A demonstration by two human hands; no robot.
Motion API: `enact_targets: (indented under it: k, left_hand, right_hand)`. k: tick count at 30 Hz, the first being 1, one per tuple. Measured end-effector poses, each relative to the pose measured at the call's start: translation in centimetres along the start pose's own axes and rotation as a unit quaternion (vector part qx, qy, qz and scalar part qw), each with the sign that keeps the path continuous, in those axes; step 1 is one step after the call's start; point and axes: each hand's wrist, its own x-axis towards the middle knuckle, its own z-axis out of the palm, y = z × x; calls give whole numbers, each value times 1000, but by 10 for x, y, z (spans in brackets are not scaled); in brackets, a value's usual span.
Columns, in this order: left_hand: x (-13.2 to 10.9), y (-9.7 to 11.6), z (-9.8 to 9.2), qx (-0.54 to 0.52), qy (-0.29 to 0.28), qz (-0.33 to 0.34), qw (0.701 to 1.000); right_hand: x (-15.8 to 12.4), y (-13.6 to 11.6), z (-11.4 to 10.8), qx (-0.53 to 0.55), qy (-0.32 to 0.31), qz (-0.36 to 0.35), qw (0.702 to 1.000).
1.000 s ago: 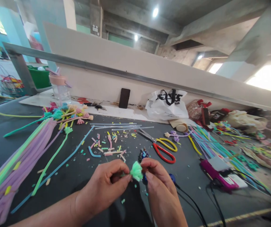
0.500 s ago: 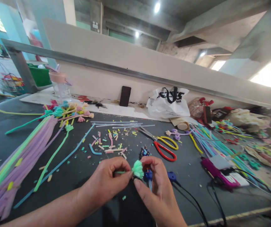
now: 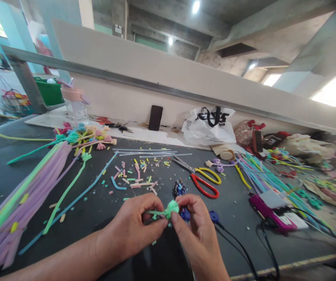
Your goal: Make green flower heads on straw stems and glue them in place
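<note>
A small mint-green fuzzy flower [image 3: 172,209] made of pipe cleaner is between my two hands, above the dark table [image 3: 106,265]. My left hand [image 3: 140,218] pinches it at its stem side, where a thin green stem runs back under the fingers. My right hand [image 3: 195,228] grips the flower head between thumb and fingertips. Behind the right hand lies a blue glue gun [image 3: 213,217], partly hidden, with its black cord trailing right. Scissors [image 3: 204,180] with red and yellow handles rest just beyond.
Cut pipe-cleaner scraps [image 3: 138,181] and clear glue sticks [image 3: 147,153] lie ahead. A bundle of pipe cleaners [image 3: 36,187] spreads at left, finished flowers at its top. To the right are more pipe cleaners [image 3: 263,177] and a magenta device [image 3: 273,216]. A phone [image 3: 155,118] leans behind.
My right thumb has moved up onto the front of the green flower head, which now looks rounder and more pressed together. Small green bits show by the left fingers.
</note>
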Motion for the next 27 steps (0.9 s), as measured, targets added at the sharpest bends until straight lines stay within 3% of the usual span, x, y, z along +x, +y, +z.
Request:
enact_targets:
  k: [10,20,27]
  left_hand:
    - [0,5,0,-11,24,2,1000]
    - [-1,2,1,-24,-1,-22,999]
    - [-2,-1,1,-39,-12,4,999]
  right_hand:
    - [-5,2,2,-38,27,-21,999]
    - [-8,5,4,-51,62,-40,996]
    - [-7,5,3,-67,57,-41,995]
